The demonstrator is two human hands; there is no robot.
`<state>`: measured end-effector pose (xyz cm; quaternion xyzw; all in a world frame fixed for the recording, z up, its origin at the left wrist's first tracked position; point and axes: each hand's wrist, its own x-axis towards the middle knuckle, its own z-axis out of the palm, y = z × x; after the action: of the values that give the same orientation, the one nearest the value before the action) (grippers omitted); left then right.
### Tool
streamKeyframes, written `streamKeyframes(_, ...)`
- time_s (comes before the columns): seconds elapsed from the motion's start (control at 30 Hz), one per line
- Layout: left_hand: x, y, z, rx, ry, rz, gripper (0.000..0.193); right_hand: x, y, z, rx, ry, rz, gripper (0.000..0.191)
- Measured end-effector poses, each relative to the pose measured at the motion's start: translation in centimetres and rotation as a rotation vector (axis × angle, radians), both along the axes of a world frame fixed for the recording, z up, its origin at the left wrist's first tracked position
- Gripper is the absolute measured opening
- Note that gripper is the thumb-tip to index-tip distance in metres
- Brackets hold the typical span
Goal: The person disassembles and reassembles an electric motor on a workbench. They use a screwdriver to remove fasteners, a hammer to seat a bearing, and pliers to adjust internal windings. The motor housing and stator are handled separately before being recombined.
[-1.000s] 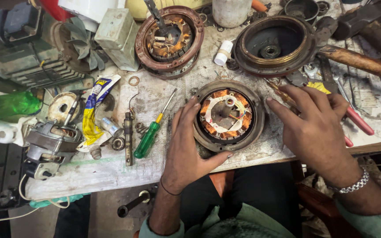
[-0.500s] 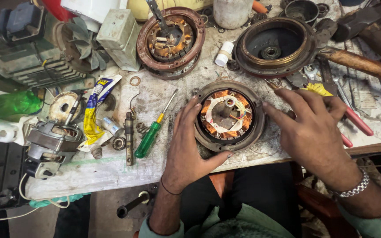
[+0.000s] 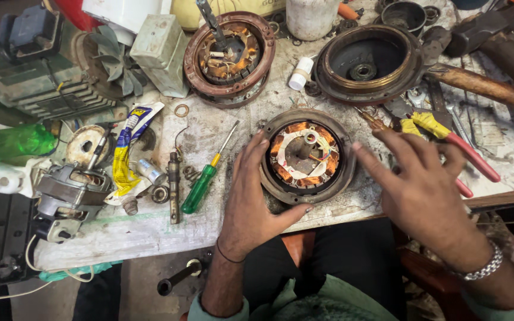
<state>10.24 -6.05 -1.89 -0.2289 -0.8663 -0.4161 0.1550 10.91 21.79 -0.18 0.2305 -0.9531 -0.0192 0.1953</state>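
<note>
My left hand (image 3: 251,199) cups the near-left rim of the motor stator (image 3: 307,156), fingers spread along the side & thumb hooked under the near edge to keep it from sliding. The stator sits flat at the near edge of the bench (image 3: 150,238), copper windings facing up so I can see inside. My right hand (image 3: 420,190) hovers just right of it, fingers splayed, gripping nothing. Green screwdriver (image 3: 204,181) lies left of my left hand; red-handled pliers (image 3: 459,151) lie far-right behind my right hand.
</note>
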Motion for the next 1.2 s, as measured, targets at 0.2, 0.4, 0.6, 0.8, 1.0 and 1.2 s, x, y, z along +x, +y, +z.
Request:
streamKeyframes(0.2,0.0,-0.1,0.0,0.004,0.013,0.020,0.115,2.1,1.1,-0.5,-0.145,-0.047,-0.032,0.062)
streamKeyframes(0.4,-0.2,0.1,0.0,-0.015,0.034,0.040,0.120,3.8,3.7,-1.5,-0.285,0.113,-0.116,0.055)
streamKeyframes(0.6,-0.2,0.1,-0.1,-0.021,0.031,0.043,0.120,8.1,12.5,-5.7,-0.424,0.050,-0.726,0.048)
streamKeyframes(0.8,-0.4,0.4,-0.1,-0.035,0.037,0.052,0.117,13.0,17.9,-12.0,-0.485,-0.375,-1.138,0.045)
streamKeyframes(1.0,-0.4,0.3,0.0,-0.027,0.062,0.045,0.117,13.1,17.6,-15.3,-0.503,-0.553,-1.174,0.041)
streamKeyframes(1.2,-0.4,0.2,-0.2,-0.032,0.060,0.054,0.119,12.5,17.2,-16.6,-0.499,-0.616,-1.166,0.038)
